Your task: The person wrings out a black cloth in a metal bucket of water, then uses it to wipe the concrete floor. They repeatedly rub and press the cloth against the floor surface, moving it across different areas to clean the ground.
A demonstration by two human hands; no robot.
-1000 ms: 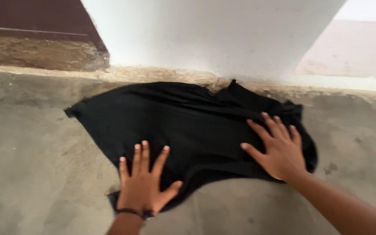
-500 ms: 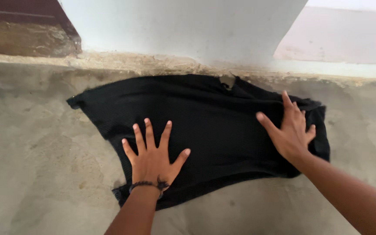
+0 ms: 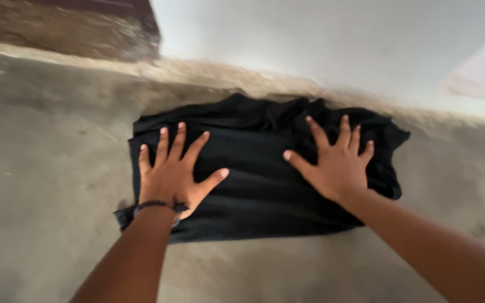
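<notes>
A black cloth (image 3: 259, 191) lies flat on the grey concrete floor, roughly rectangular, with bunched folds along its far edge. My left hand (image 3: 172, 174) presses palm-down on its left part, fingers spread; a dark beaded bracelet sits on that wrist. My right hand (image 3: 332, 163) rests flat on the right part of the cloth, fingers spread toward the wall. Neither hand grips anything.
A white wall (image 3: 321, 45) rises just beyond the cloth, with a rough crumbling base strip (image 3: 209, 76). A dark brown surface over bare stone (image 3: 68, 28) stands at the upper left. Grey concrete floor (image 3: 40, 168) surrounds the cloth.
The cloth's left side has been folded in, so it is narrower now. My left hand moved up and left onto that part; my right hand shifted slightly left with fingers spread.
</notes>
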